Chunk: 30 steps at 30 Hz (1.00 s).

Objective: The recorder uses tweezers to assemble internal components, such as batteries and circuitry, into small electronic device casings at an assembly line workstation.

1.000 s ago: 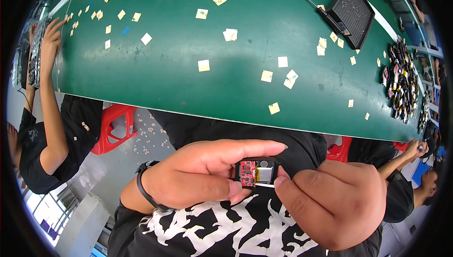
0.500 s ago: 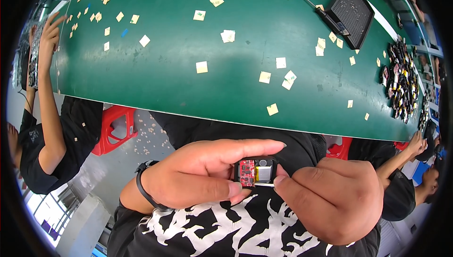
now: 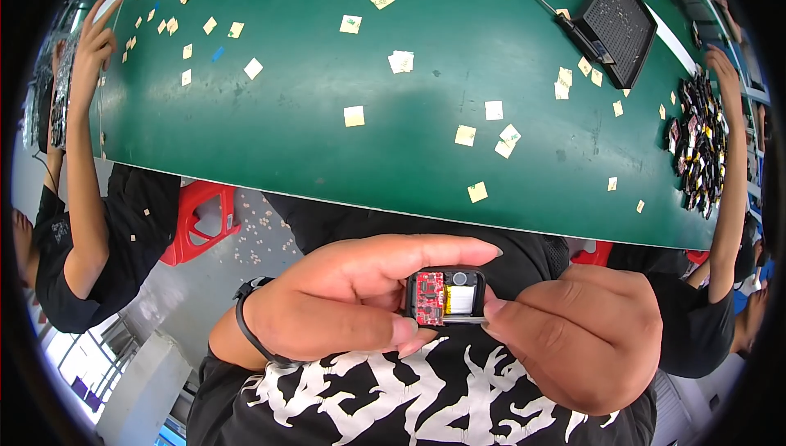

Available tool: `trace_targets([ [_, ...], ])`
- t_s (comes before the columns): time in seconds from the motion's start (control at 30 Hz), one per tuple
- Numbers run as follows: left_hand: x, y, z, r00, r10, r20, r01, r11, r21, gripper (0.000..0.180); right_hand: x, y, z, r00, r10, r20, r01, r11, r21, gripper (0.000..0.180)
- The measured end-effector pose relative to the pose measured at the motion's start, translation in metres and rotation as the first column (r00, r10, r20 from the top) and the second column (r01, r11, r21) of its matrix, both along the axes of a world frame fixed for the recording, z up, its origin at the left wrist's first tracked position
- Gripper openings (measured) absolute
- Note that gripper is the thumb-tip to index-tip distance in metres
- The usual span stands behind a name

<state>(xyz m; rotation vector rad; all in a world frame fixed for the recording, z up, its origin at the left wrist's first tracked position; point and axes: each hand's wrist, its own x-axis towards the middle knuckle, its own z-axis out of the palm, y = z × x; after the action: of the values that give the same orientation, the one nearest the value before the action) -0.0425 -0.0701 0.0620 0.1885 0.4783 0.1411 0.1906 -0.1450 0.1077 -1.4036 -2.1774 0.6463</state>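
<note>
Black-cased and small, the electronic module (image 3: 446, 297) sits between both hands in front of the person's chest, its long axis running left to right. Its open face turns up toward the camera, with a red circuit board at the left end and a pale silvery cell at the right. The left hand (image 3: 344, 303) pinches the left end, forefinger stretched along the top edge and thumb pressed under the board. The right hand (image 3: 573, 339) closes on the right end, its fingertips meeting the module's lower right corner. Beyond the hands lies a green table (image 3: 327, 143) scattered with pale paper squares (image 3: 354, 116). Farther off sit a black perforated tray (image 3: 618, 24) and a heap of dark small parts (image 3: 700, 147).
</note>
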Motion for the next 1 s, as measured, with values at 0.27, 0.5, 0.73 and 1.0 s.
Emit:
trace_targets([
  [0.27, -0.002, 0.001, -0.003, 1.0, -0.012, -0.003, 0.012, 0.999, 0.052, 0.074, -0.001, 0.001, -0.007, 0.995, -0.021, -0.093, 0.023, 1.0, 0.02, 0.027],
  [0.5, 0.0, 0.002, -0.003, 0.997, -0.066, -0.031, 0.068, 0.996, 0.064, 0.072, -0.003, 0.003, 0.002, 1.0, -0.015, 0.017, 0.015, 0.999, 0.029, 0.026],
  [0.73, 0.0, 0.0, -0.002, 0.996, -0.078, -0.042, 0.08, 0.996, 0.042, 0.069, 0.0, 0.006, 0.007, 0.993, 0.095, 0.072, -0.094, 0.995, -0.012, 0.03],
  [1.0, 0.001, -0.004, -0.005, 0.997, -0.075, -0.034, 0.078, 0.993, 0.092, 0.068, -0.002, 0.006, 0.012, 0.98, 0.161, 0.116, -0.16, 0.987, -0.015, 0.036],
])
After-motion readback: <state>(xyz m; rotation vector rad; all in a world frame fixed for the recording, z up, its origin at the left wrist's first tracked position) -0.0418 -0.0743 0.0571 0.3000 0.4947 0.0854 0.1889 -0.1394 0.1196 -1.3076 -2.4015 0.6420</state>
